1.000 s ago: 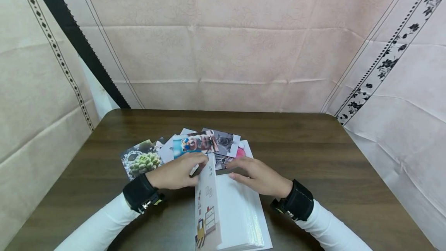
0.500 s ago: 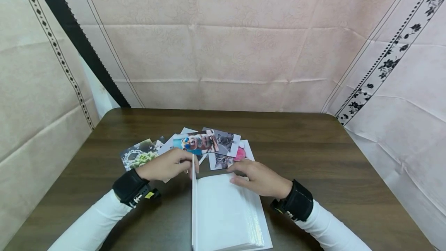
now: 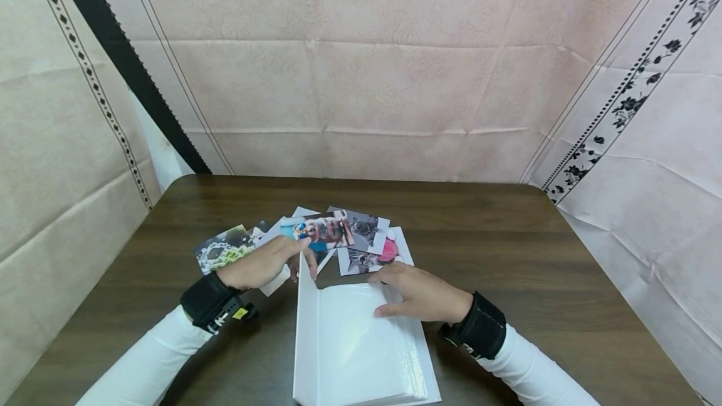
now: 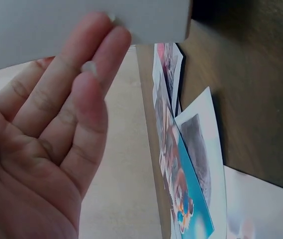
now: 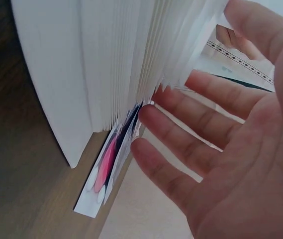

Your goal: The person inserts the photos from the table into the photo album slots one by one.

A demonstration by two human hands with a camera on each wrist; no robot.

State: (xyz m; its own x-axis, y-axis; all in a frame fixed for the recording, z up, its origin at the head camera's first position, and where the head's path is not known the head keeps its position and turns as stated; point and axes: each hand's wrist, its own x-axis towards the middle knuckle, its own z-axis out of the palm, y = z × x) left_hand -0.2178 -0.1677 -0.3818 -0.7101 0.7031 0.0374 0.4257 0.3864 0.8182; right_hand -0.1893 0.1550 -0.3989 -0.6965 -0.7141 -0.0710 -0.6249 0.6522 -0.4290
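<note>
Cover (image 3: 306, 346) of the white album (image 3: 361, 343) now leans further left than a half-second earlier, left hand (image 3: 265, 263) at its outer face, fingers extended, ungrasping. Album lies between the wrists, long axis toward the person; right hand (image 3: 420, 293), loose-fingered, nearer the pages (image 5: 121, 55). Photos (image 3: 318, 230) beyond its far edge, top page plain white

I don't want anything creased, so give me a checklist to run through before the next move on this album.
1. Cover laid flat: not ok, it stands raised.
2. Left hand at the cover: ok, by its far edge.
3. Right hand pressing the pages: cannot tell; it lies over their far right corner.
4. Photos off the open page: ok, they lie beyond it.
5. Photos separated from each other: not ok, several overlap.
</note>
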